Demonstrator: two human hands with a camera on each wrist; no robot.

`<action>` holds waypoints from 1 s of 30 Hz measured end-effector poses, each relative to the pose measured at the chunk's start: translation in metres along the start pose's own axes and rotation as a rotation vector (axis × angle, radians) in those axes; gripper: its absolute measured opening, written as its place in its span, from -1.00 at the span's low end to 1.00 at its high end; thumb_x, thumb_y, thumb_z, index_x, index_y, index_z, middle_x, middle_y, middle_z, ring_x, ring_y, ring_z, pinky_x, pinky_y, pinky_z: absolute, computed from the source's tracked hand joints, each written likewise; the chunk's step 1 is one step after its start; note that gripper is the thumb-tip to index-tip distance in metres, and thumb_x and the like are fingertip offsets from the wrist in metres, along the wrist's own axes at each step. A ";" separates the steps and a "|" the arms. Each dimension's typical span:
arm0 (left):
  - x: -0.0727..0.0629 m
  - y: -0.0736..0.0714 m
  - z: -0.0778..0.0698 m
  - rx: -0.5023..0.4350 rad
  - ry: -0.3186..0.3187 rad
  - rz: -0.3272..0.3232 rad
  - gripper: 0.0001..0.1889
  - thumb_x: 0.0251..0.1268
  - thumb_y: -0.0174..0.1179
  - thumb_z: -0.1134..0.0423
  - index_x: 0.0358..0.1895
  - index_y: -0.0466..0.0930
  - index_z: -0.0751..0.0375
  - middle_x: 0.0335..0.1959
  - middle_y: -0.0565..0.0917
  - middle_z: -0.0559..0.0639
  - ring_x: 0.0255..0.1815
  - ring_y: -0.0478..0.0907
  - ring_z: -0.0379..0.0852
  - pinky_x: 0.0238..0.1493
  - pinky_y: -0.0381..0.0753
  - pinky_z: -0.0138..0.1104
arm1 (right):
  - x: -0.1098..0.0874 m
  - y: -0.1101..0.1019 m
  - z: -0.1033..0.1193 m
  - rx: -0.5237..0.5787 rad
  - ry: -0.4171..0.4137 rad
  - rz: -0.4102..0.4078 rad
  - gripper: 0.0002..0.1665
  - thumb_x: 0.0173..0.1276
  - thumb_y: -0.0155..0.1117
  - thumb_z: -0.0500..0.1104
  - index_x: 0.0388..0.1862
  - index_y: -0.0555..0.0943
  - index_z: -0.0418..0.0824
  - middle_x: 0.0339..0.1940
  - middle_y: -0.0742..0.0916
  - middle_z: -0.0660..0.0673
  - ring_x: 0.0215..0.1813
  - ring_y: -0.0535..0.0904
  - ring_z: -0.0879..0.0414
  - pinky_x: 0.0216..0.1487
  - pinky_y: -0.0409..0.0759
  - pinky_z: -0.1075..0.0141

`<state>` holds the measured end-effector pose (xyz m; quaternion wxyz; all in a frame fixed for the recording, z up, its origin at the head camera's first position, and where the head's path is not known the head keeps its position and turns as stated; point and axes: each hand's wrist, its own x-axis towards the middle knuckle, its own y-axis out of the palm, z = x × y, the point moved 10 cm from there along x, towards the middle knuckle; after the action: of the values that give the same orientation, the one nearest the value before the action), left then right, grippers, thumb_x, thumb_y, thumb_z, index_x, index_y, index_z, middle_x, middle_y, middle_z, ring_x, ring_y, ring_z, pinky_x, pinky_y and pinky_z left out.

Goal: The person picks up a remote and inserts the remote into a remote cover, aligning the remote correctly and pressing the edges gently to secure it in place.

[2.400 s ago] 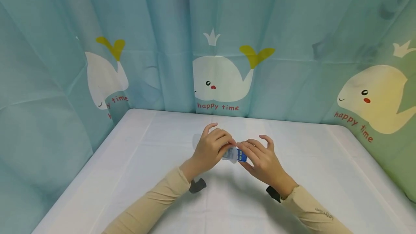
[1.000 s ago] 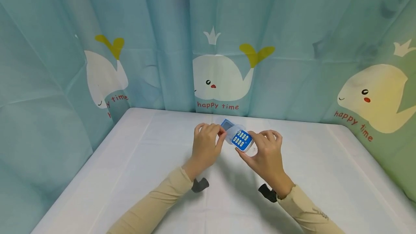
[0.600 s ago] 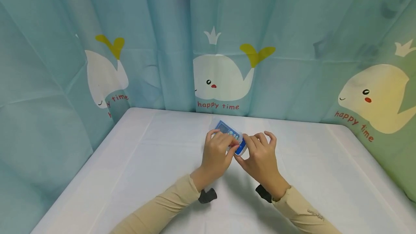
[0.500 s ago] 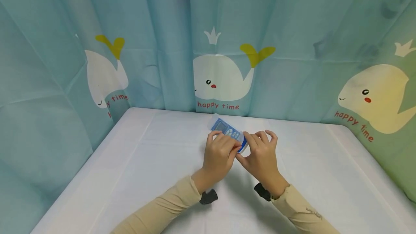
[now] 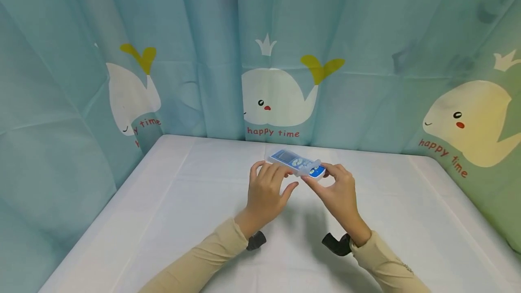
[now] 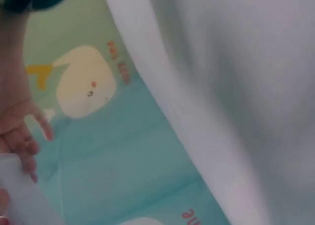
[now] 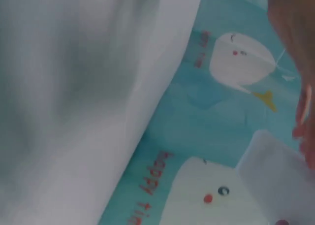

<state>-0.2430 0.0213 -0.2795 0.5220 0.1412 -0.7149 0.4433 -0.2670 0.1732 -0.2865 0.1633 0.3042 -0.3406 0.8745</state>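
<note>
A blue-and-white remote control [image 5: 317, 172] is held above the table, tilted, its screen end away to the left. A translucent sleeve [image 5: 308, 167] covers most of it, and the button end near the right hand sticks out bare. The right hand [image 5: 338, 191] pinches that bare end between thumb and fingers. Along the remote's left side, the left hand [image 5: 265, 191] touches the sleeve with its fingers, its thumb standing apart. The right wrist view has the pale underside of the covered remote [image 7: 278, 178], beside the left hand [image 7: 307, 121].
A white-covered table [image 5: 195, 202] lies under the hands. Behind it hangs a teal curtain [image 5: 220, 58] with whale prints. Dark wrist-worn pieces [image 5: 337, 244] jut out below both wrists.
The left hand, which pinched the sleeve's edge, has let its thumb come away and drawn left. The remote has turned flatter and moved right. The right hand still grips its end.
</note>
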 end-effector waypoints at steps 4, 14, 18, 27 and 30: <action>0.002 -0.002 -0.001 0.056 0.027 -0.031 -0.75 -0.05 0.44 0.07 -0.38 0.60 0.06 -0.45 0.64 -0.15 -0.30 0.52 -0.16 0.12 0.40 -0.10 | -0.004 0.010 -0.003 0.012 0.057 0.066 -0.42 -0.15 0.57 -0.14 -0.15 0.64 -0.44 -0.47 0.59 -0.21 -0.38 0.39 0.09 -0.46 0.27 0.39; -0.003 0.014 0.020 -0.394 -0.191 0.102 -0.88 0.06 0.34 0.26 -0.41 0.56 0.15 -0.45 0.64 -0.07 -0.25 0.53 -0.12 0.17 0.34 -0.04 | 0.000 0.014 0.005 -0.084 0.017 0.087 -0.50 -0.15 0.57 -0.07 -0.30 0.68 -0.39 -0.57 0.59 -0.18 -0.46 0.42 0.03 -0.41 0.27 0.35; -0.004 0.012 0.022 -0.455 -0.189 0.084 -0.88 0.04 0.33 0.29 -0.42 0.56 0.17 -0.46 0.64 -0.05 -0.26 0.52 -0.12 0.18 0.32 -0.03 | 0.004 0.020 0.004 -0.076 0.052 0.133 -0.50 -0.09 0.53 -0.07 -0.23 0.68 -0.39 -0.51 0.62 -0.20 -0.42 0.45 0.03 -0.39 0.29 0.33; -0.002 0.012 0.006 -0.176 0.052 0.193 -0.88 0.04 0.36 0.17 -0.43 0.58 0.03 -0.49 0.63 -0.20 -0.32 0.50 -0.23 0.20 0.35 -0.04 | -0.008 0.014 0.020 -0.077 -0.281 0.024 -0.32 -0.30 0.63 -0.29 -0.09 0.60 -0.38 -0.36 0.70 -0.23 -0.25 0.48 -0.07 0.05 0.21 -0.10; 0.001 0.010 0.012 -0.223 -0.028 0.206 -0.86 0.04 0.34 0.13 -0.42 0.57 0.05 -0.50 0.61 -0.17 -0.35 0.49 -0.21 0.14 0.40 -0.07 | -0.018 0.010 0.033 -0.155 -0.479 -0.046 -0.21 -0.50 0.69 -0.33 -0.11 0.60 -0.35 -0.35 0.72 -0.23 -0.26 0.48 -0.09 0.04 0.23 -0.16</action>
<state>-0.2570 0.0179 -0.2845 0.4763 0.0145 -0.7776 0.4102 -0.2449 0.1418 -0.2841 0.1204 0.4971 -0.4287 0.7447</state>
